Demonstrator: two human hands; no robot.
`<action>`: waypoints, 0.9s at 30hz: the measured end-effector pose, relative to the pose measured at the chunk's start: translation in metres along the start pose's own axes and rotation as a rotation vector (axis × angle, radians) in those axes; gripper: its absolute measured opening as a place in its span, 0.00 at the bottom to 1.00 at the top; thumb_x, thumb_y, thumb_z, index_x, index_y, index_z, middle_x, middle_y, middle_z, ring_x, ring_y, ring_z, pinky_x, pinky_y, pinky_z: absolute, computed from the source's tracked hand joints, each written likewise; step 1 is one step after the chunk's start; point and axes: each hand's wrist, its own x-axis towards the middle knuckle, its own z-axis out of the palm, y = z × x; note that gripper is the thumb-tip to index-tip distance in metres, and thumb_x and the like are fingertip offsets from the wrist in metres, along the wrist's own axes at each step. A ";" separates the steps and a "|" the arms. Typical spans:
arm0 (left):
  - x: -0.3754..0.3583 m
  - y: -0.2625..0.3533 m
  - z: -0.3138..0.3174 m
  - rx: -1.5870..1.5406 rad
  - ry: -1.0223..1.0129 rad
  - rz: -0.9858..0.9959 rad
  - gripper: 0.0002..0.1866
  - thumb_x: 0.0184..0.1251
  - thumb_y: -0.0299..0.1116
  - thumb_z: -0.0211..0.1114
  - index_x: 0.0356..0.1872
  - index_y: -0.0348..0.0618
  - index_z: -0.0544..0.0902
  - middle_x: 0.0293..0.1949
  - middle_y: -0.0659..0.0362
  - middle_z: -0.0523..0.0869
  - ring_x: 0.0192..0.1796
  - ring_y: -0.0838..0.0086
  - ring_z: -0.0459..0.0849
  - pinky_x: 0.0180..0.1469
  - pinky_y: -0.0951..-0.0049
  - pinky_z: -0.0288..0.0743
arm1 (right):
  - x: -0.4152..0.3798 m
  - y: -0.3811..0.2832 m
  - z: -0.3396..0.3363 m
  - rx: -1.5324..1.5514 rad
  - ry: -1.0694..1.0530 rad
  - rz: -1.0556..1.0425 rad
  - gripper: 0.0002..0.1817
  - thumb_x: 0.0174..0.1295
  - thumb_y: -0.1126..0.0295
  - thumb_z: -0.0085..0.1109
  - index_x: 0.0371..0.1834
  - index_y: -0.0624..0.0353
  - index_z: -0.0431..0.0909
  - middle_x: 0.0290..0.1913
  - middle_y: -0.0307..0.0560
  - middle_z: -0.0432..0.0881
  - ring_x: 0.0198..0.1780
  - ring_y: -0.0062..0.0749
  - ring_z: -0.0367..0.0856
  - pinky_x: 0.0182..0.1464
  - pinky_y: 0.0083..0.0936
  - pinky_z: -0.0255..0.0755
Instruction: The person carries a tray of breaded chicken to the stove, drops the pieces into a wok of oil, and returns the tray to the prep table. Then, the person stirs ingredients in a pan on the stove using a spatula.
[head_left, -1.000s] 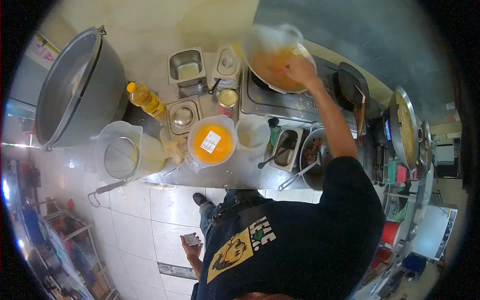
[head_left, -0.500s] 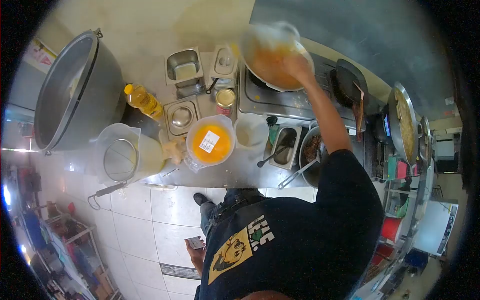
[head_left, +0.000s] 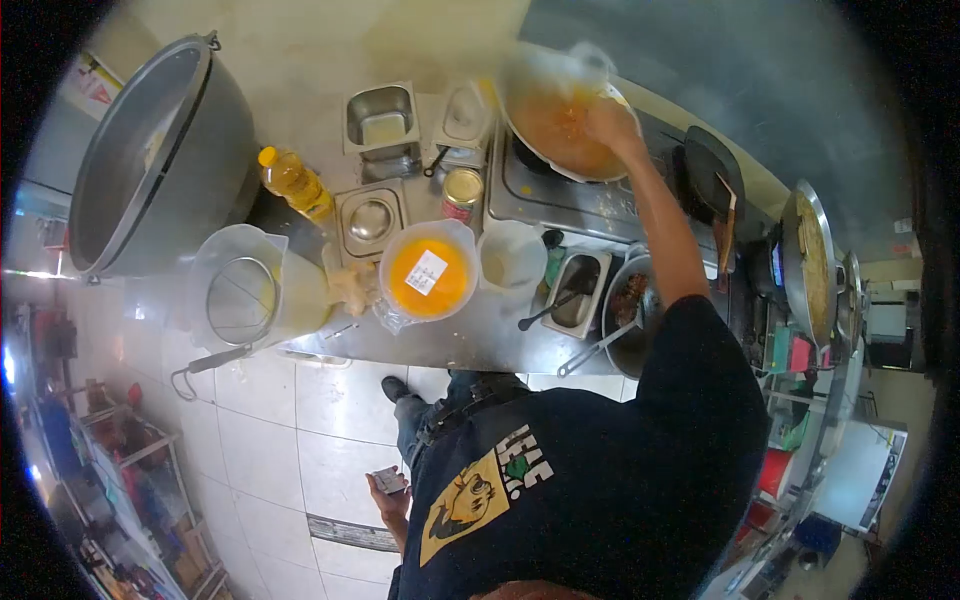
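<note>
My right hand (head_left: 612, 125) reaches over a wide pot (head_left: 628, 172) of orange-brown sauce on the stove. Its fingers look closed, but blur and steam hide what they hold. Beyond it, at the pot's far rim, is a blurred pale rounded shape (head_left: 588, 62). Low at my side, my left hand (head_left: 392, 503) is closed around a small flat grey item (head_left: 388, 480) with markings too small to read. Next to the stove stand a lidded can (head_left: 461, 192) and a labelled tub of orange contents (head_left: 427, 275).
A large metal pot (head_left: 215, 140), an oil bottle (head_left: 296, 184) and a strainer (head_left: 240, 300) over a plastic container occupy the left. Nearer are a white tub (head_left: 513, 262), a steel pan with a spoon (head_left: 578, 293) and a pot of dark food (head_left: 630, 300). Pans (head_left: 806, 255) stand right.
The whole view has shifted slightly. My right hand stays over the pot, a little changed in position and still blurred. My left hand keeps its grey item.
</note>
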 end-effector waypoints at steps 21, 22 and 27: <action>0.000 0.022 0.006 0.067 -0.021 0.018 0.39 0.57 0.73 0.44 0.41 0.44 0.80 0.24 0.60 0.78 0.25 0.70 0.73 0.28 0.69 0.63 | -0.034 -0.035 -0.040 0.068 -0.056 -0.258 0.11 0.57 0.66 0.50 0.33 0.58 0.82 0.36 0.58 0.82 0.40 0.49 0.82 0.43 0.44 0.73; -0.007 0.027 0.015 0.060 -0.018 0.028 0.39 0.57 0.73 0.44 0.41 0.44 0.80 0.24 0.61 0.78 0.25 0.70 0.73 0.28 0.69 0.63 | -0.030 -0.025 -0.032 -0.012 -0.030 -0.171 0.11 0.57 0.67 0.50 0.34 0.59 0.82 0.36 0.58 0.82 0.40 0.49 0.82 0.43 0.45 0.73; 0.011 0.012 -0.004 0.009 -0.044 -0.055 0.38 0.58 0.73 0.43 0.41 0.45 0.80 0.25 0.60 0.77 0.27 0.70 0.72 0.33 0.68 0.60 | -0.011 -0.017 -0.004 0.005 0.065 -0.060 0.11 0.57 0.68 0.50 0.34 0.58 0.83 0.36 0.58 0.82 0.40 0.51 0.82 0.42 0.45 0.74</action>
